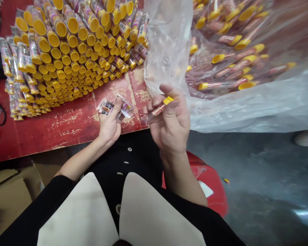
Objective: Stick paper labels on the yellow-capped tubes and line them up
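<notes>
My left hand (110, 124) is closed on a small printed card (104, 107), with the thumb pressed on top. A clear plastic piece with pink print (127, 108) sticks out to the right of that thumb, and I cannot tell whether it is a tube or a sleeve. To the right, my right hand (173, 123) is turned partly palm up. Its fingers and thumb hold a small clear tube with a yellow cap (162, 106) and red-and-white print. Both hands are over the front edge of the red table (74, 126), apart from each other.
A large stack of yellow-capped tubes (72, 58) lies on the table at left. At right, a clear plastic bag (166, 44) holds loose capped tubes (236, 65) and hangs past the table edge. A red stool (215, 186) and cardboard boxes (12, 191) stand below.
</notes>
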Motion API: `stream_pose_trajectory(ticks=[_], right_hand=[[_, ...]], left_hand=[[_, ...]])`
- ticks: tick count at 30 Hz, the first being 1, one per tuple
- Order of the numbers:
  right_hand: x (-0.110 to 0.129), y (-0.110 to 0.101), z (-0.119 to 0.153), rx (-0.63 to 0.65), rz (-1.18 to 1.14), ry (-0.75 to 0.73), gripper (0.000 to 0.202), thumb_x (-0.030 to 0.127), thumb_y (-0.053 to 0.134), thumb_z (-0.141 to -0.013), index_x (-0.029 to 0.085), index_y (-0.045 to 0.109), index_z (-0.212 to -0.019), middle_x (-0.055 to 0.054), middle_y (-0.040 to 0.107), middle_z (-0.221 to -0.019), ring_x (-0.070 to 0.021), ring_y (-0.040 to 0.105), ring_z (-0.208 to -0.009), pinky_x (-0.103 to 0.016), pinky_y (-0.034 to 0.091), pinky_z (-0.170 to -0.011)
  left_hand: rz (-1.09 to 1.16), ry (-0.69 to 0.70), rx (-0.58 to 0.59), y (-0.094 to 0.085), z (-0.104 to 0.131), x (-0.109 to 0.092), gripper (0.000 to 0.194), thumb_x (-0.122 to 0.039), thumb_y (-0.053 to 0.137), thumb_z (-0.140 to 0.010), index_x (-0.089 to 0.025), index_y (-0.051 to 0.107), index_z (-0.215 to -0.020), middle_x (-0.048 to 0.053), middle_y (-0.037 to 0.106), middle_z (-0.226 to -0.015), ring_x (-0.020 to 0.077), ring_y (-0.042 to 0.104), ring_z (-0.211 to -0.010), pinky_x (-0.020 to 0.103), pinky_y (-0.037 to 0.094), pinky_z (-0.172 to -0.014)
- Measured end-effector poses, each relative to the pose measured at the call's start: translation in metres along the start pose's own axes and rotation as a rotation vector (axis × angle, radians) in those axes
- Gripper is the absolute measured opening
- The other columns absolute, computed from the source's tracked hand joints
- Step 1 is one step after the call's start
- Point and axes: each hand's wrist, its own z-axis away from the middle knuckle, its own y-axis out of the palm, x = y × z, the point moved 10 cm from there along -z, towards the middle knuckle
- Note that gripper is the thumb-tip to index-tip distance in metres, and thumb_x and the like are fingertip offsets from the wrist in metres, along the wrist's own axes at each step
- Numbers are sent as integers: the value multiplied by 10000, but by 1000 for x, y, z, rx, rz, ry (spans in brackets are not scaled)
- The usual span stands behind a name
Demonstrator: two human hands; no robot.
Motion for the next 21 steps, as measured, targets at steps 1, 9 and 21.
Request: stream_pose_trajectory(ticks=[1, 9, 21], right_hand=[[-2, -2, 1, 5, 9, 1, 386, 567, 401, -984, 350, 556, -1263, -39, 611, -979, -172, 654, -885, -364, 580, -794], [-5, -17, 15, -67, 43, -70, 384, 573, 564, -914, 349, 610, -1223, -46, 641, -1085, -195, 652, -964, -357, 555, -777], [-19, -27, 15, -189, 21, -86, 319, 521, 569, -925, 364, 571, -1203, -13, 536, -889, -105, 520, -607, -250, 448, -505]], left_hand=[[-4, 0, -20, -3, -2, 0, 271, -272, 838, -731, -163, 612, -832, -44, 691, -778, 110, 711, -869, 263, 564, -885], [-26, -37, -17, -4, -4, 4, 262, -306, 820, -751, -153, 626, -837, -36, 677, -789, 131, 705, -921, 276, 557, -868], [-80, -118, 74, 2, 3, 15, 254, -375, 785, -790, -168, 645, -835, -20, 683, -799, 180, 713, -986, 349, 608, -887]])
